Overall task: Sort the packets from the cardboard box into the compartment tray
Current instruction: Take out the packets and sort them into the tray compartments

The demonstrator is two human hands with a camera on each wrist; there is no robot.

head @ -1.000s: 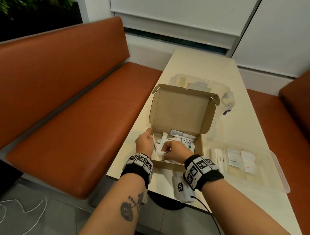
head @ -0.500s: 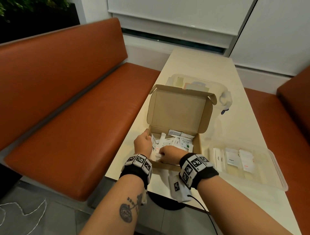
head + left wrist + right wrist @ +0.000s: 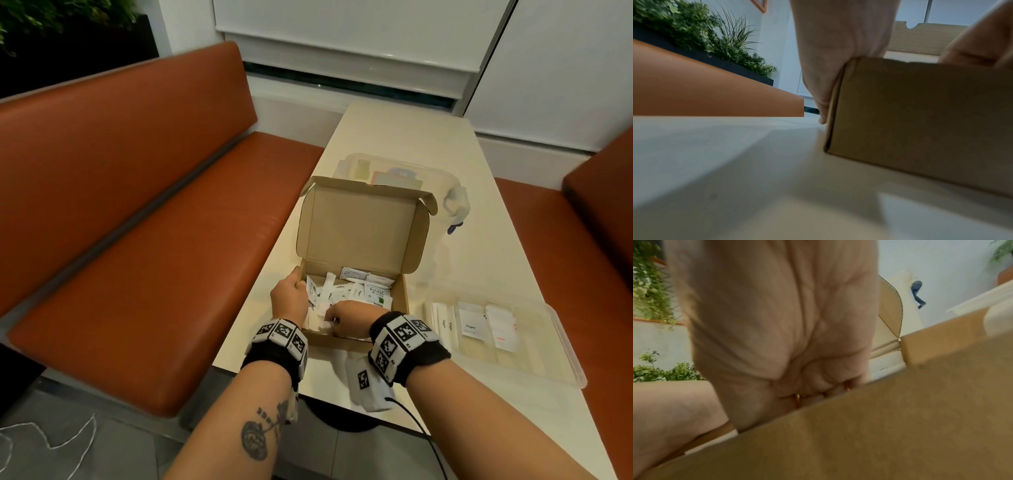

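The open cardboard box (image 3: 363,226) sits on the table with its lid standing up, and several white packets (image 3: 356,291) lie loose inside. My left hand (image 3: 289,301) grips the box's left wall: the left wrist view shows my thumb (image 3: 828,65) down the outside of the box (image 3: 920,121). My right hand (image 3: 346,318) is inside at the near-left corner, its fingers curled on a white packet (image 3: 318,320). In the right wrist view the box's front wall (image 3: 879,426) hides the fingertips of the right hand (image 3: 777,313). The clear compartment tray (image 3: 561,346) lies to the right, holding sugar sticks (image 3: 445,322), a pepper packet (image 3: 471,325) and a red-lettered packet (image 3: 501,330).
A clear lidded plastic container (image 3: 442,174) stands behind the box. Orange benches (image 3: 154,240) run along both long sides of the narrow table. A white tagged unit (image 3: 366,383) with a black cable hangs under my right wrist at the table's near edge.
My right hand has slid from the middle of the box toward its near-left corner and curled into the packets. My left hand has stayed on the box's left wall.
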